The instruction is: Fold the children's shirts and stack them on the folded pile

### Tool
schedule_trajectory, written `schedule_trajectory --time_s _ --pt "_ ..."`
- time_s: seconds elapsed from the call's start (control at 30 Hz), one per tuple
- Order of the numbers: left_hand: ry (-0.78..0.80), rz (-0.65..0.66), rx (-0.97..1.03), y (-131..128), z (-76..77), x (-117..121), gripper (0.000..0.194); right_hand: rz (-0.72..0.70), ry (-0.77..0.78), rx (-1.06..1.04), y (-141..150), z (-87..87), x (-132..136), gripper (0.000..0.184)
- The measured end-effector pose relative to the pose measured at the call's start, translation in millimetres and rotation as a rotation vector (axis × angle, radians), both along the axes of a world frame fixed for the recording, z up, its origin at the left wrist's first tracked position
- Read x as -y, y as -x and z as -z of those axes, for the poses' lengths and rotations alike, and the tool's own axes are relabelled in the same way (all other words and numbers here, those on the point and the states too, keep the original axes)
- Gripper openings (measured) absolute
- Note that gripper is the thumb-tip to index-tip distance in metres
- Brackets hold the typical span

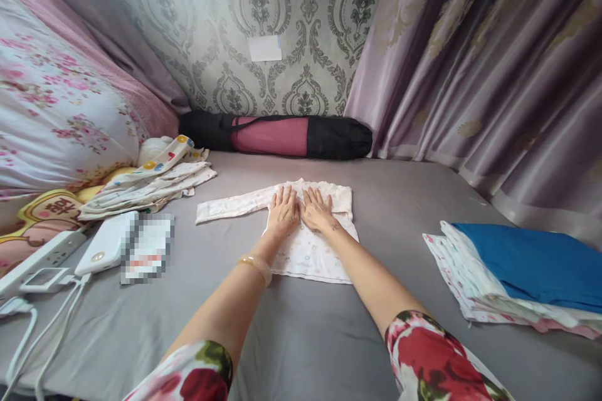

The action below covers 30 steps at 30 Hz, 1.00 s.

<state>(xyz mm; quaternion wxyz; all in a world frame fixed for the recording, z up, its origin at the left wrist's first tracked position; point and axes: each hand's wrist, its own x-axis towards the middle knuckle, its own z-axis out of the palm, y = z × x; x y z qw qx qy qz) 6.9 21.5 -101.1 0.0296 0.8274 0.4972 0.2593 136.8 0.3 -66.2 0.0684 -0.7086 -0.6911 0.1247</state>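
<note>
A small white long-sleeved shirt (310, 260) with a faint print lies on the grey sheet in the middle of the view. Its left sleeve stretches straight out to the side, while the right sleeve appears folded in over the body. Both palms press flat on the upper part of the shirt, side by side. My left hand (283, 212) has its fingers stretched forward, with a bangle on that wrist. Close beside it, my right hand (316, 208) lies with fingers spread, near the folded sleeve. Neither hand grips the cloth.
Folded clothes with a blue piece (540, 263) on top are stacked at right. A pile of light clothes (150, 185) lies at left, near a white power bank (108, 241), a power strip (42, 260) with cables and a blurred packet (148, 247). A black-and-pink rolled bag (273, 136) lies along the wall.
</note>
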Motion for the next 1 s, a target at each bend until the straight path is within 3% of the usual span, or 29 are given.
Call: schedule_trajectory --time_s 0.1,0.3,0.67,1.0 --pt "0.017 0.058 -0.042 -2 -0.5 2 0.051 -0.012 0.008 -0.001 0 0.8 -1 0.056" --pt "0.074 0.012 -0.089 -2 -3.0 2 0.051 -0.041 -0.042 0.01 -2 7.1 -3 0.056" --pt "0.092 0.004 -0.104 -2 -5.7 4 0.044 0.238 -0.004 0.066 -18 6.6 4 0.07" --pt "0.103 -0.02 -0.201 -2 -10.1 6 0.046 0.319 0.029 0.125 -57 4.2 13 0.07"
